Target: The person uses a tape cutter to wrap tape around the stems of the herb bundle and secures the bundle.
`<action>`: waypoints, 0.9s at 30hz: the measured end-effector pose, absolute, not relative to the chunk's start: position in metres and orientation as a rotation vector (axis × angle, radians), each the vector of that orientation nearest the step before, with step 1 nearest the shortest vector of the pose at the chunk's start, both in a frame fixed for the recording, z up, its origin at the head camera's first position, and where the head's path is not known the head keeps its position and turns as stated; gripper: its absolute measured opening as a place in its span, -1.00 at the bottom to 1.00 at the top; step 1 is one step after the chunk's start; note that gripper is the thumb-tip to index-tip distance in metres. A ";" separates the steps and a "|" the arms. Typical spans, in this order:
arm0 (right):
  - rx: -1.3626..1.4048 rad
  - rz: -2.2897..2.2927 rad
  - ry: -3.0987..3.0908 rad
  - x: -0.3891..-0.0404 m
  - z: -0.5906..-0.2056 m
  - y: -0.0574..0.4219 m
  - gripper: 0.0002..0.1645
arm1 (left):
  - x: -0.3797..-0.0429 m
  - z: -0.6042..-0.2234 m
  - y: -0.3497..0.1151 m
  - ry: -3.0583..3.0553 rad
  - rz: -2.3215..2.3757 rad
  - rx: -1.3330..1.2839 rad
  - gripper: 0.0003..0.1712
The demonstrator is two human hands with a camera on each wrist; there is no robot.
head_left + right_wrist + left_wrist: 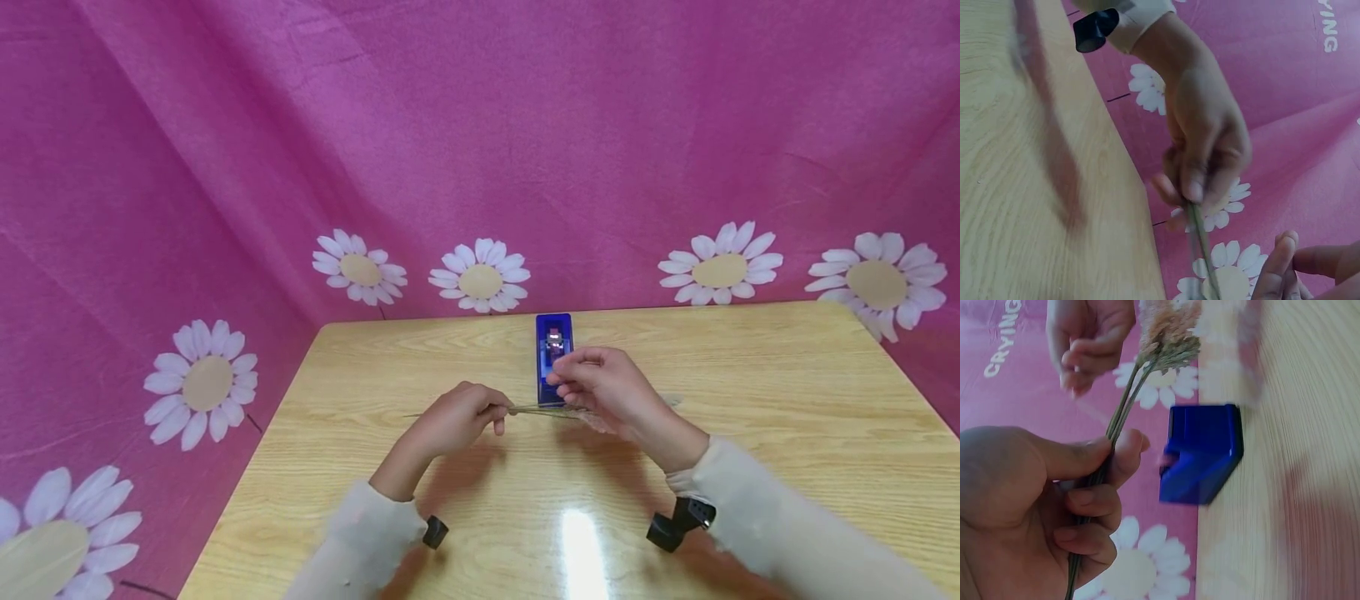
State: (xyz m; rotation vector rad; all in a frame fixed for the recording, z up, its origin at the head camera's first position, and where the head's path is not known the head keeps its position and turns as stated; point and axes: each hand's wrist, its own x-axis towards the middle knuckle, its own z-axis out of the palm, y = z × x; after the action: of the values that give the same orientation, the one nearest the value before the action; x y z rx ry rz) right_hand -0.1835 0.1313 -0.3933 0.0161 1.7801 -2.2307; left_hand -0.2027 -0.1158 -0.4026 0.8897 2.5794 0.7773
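My left hand point(463, 415) grips a small bundle of thin dried grass stems point(1116, 419), thumb and fingers curled round them. The stems end in fluffy pinkish-beige and greenish heads point(1169, 337), which point to the right and pass under the right hand in the head view. My right hand point(607, 392) hovers by those heads with thumb and fingertips pinched together. A faint see-through strip point(1092, 412) trails from its fingertips in the left wrist view. Just beyond the hands stands a blue tape dispenser point(545, 333), partly covered by the right fingers.
The light wooden table point(360, 358) runs back to a pink cloth point(525, 150) printed with white daisies, which also hangs along the left side. Dark wrist cameras sit at both cuffs, and a bright reflection lies on the tabletop near the front.
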 end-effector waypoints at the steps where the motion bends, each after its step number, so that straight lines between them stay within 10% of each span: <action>1: 0.020 -2.221 1.791 -0.183 -0.394 0.130 -0.80 | -0.203 -0.403 -0.111 2.582 0.791 0.892 -0.75; 27: -0.071 -2.023 2.196 -0.155 -0.418 0.125 -0.77 | -0.210 -0.403 -0.061 2.537 0.984 0.872 -0.74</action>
State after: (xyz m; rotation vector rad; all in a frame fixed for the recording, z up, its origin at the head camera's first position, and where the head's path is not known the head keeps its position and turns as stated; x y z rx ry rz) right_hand -0.1551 0.1255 -0.4179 -0.0713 2.1961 -2.0234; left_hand -0.2105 -0.0611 -0.4027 0.8718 2.5369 0.9841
